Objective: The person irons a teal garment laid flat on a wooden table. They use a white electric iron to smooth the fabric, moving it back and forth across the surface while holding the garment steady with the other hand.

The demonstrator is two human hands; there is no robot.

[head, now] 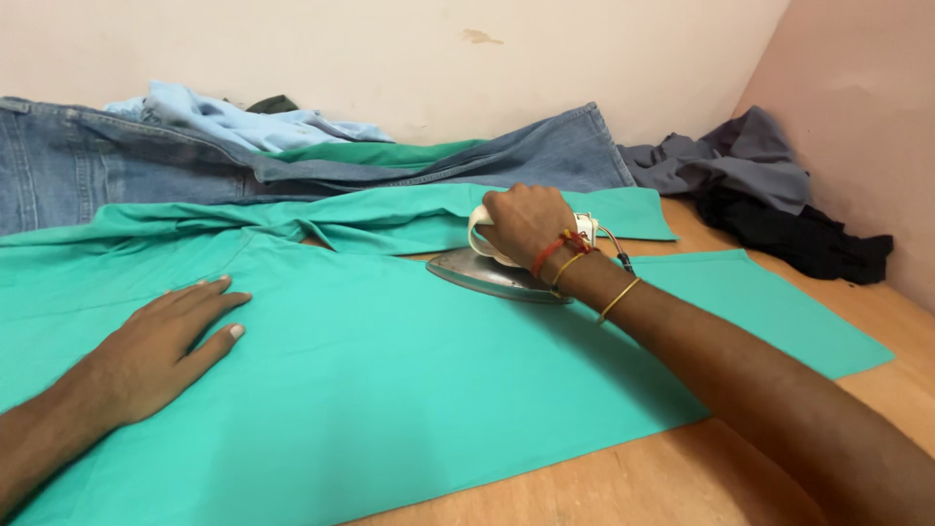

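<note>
Head view: nearest me, my left hand (pixel 166 346) lies flat and unclenched on the green cloth (pixel 390 380). Farther along that cloth, my right hand (pixel 526 224) grips the iron (pixel 492 271) by its handle. Beyond the cloth lie jeans (pixel 88 161) and dark clothes (pixel 769 195).

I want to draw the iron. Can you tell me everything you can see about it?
The iron has a shiny metal base with a pointed tip facing left and a cream-white handle on top. It lies flat on the green cloth, near the cloth's upper edge. The right hand is wrapped around the handle and hides most of it. A thin dark cord comes out of the iron's back end, by the wrist. Nothing else touches it.
</note>
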